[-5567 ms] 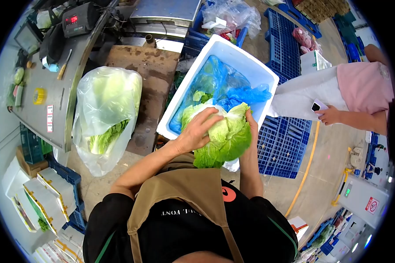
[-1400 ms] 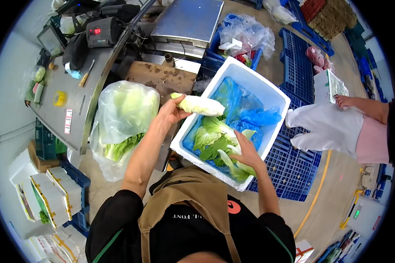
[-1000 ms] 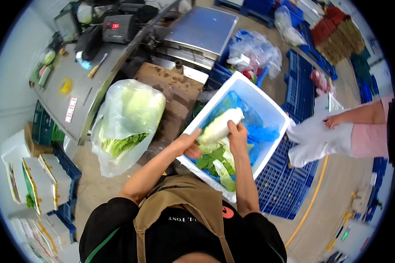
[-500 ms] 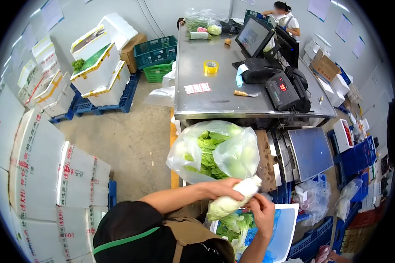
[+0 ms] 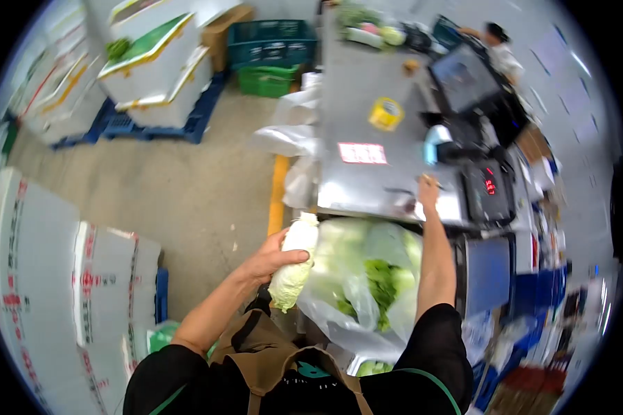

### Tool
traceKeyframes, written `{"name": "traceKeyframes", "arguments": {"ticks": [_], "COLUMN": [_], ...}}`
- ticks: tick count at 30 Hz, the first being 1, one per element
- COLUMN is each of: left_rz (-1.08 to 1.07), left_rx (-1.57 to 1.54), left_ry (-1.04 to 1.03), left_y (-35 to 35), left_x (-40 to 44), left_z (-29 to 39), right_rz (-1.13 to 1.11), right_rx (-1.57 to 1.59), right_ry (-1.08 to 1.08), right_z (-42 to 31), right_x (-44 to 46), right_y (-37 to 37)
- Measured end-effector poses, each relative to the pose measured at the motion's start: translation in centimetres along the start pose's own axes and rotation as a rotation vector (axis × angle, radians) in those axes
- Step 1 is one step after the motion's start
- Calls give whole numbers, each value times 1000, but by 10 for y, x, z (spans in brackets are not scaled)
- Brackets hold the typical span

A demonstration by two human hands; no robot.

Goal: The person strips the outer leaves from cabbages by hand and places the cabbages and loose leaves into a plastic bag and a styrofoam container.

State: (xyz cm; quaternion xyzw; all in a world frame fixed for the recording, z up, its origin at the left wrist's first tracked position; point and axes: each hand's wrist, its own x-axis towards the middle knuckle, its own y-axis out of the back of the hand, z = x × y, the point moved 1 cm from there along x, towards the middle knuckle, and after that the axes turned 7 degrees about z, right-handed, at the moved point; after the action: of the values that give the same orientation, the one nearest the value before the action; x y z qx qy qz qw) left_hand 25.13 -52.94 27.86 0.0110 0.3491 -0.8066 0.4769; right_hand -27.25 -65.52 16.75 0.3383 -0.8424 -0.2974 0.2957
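My left hand (image 5: 278,259) is wrapped round a pale, elongated napa cabbage (image 5: 294,266), holding it upright left of the plastic bag. Stretched forward over the front of the steel table, my right hand (image 5: 428,190) closes on a small knife (image 5: 432,180) with a light wooden handle; most of the knife is hidden and blurred. Between my arms sits a big clear plastic bag (image 5: 332,304) with leafy green vegetables (image 5: 382,283) in it. Below it, a white box with greens (image 5: 374,367) shows partly beside my apron.
On the steel table (image 5: 353,183) are yellow tape (image 5: 385,114), a red-and-white label sheet (image 5: 362,153), a monitor (image 5: 466,77) and a scale display (image 5: 489,185). Foam boxes (image 5: 152,62) on blue pallets stand at left. Another person (image 5: 503,55) works at the far right.
My left hand has carried the cabbage left, away from the box. My right hand has left the cabbage and reached forward to the knife on the table. The view has turned and moved closer.
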Motion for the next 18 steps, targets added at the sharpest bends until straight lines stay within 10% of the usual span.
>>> {"name": "traceKeyframes", "arguments": {"ticks": [7, 10, 16, 18], "left_rz": [55, 4, -193, -265], "left_rx": [-49, -152, -361, -282], "left_ry": [96, 209, 309, 315], "left_y": [60, 70, 47, 21], "left_x": [27, 36, 41, 37], "left_z": [11, 4, 3, 5], "right_rz": [-35, 282, -186, -249], "right_rx": [-585, -688, 515, 620], "right_ry": [-337, -293, -967, -807], "right_z": [23, 8, -18, -51], "right_x": [60, 40, -2, -40], "right_y": [-30, -17, 85, 140]}}
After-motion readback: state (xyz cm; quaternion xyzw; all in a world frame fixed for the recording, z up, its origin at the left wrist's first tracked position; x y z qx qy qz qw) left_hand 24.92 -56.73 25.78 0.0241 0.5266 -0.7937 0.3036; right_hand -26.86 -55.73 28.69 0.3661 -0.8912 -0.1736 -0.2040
